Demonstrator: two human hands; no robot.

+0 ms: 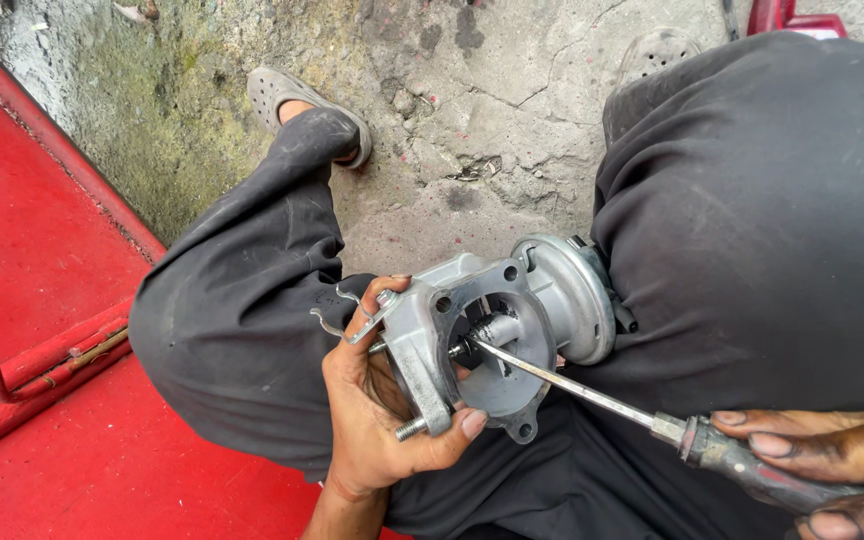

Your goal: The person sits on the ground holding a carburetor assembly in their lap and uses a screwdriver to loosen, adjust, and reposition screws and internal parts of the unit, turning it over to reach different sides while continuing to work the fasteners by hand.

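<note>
Your left hand (377, 415) clamps the grey cast-metal carburettor body (492, 335) over your lap, open bore turned up so the tool can reach inside. Your right hand (837, 470) grips the grimy-handled steel screwdriver (592, 392), its tip in that bore. Beyond lie dark trousers (762, 230), cracked concrete floor (472, 110), and a red metal panel (22, 240).

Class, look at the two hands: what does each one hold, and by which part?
The left hand grips the grey metal carburettor body by its flanged end. The right hand holds a screwdriver by its handle, tip inside the body's round opening.
</note>
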